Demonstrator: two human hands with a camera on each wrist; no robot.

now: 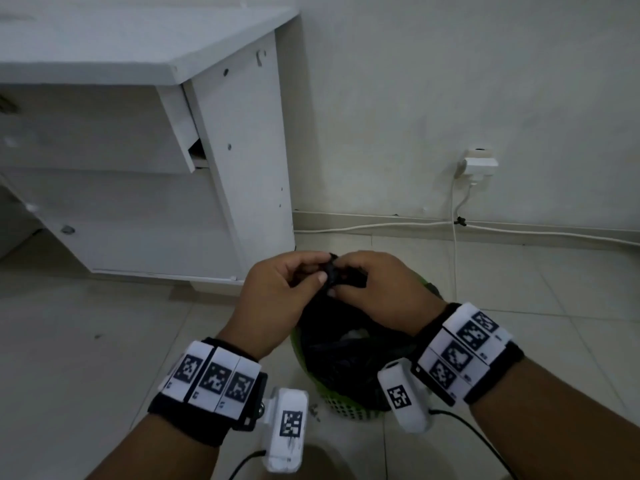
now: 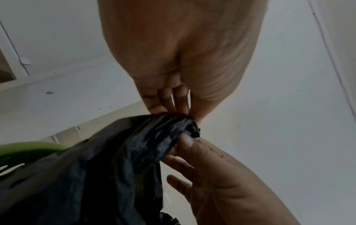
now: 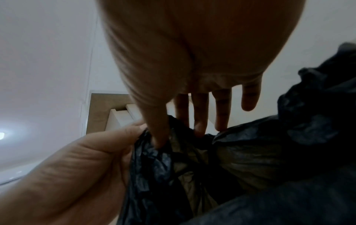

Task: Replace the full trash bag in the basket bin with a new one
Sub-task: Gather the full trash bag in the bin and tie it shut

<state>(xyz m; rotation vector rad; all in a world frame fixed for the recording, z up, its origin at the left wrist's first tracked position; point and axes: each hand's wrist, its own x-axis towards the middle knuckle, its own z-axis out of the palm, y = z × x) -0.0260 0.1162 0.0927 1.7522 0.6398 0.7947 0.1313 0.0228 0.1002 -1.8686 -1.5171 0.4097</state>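
A black trash bag (image 1: 346, 344) fills a green basket bin (image 1: 343, 408) on the tiled floor, between my forearms. Its top is gathered into a twisted bunch (image 1: 334, 270) above the bin. My left hand (image 1: 294, 282) pinches this bunch from the left, thumb and fingers curled on the plastic. My right hand (image 1: 367, 282) pinches it from the right. In the left wrist view the left fingertips (image 2: 173, 106) press the black bunch (image 2: 173, 129). In the right wrist view the right thumb (image 3: 158, 134) and fingers nip the bag (image 3: 240, 159). What lies inside the bag is hidden.
A white cabinet (image 1: 156, 161) stands at the left, close to the bin. A white wall (image 1: 450, 81) is behind, with a plug adapter (image 1: 479, 164) and white cables (image 1: 453, 237) running down and along the skirting. Tiled floor (image 1: 104, 341) lies to the left and right.
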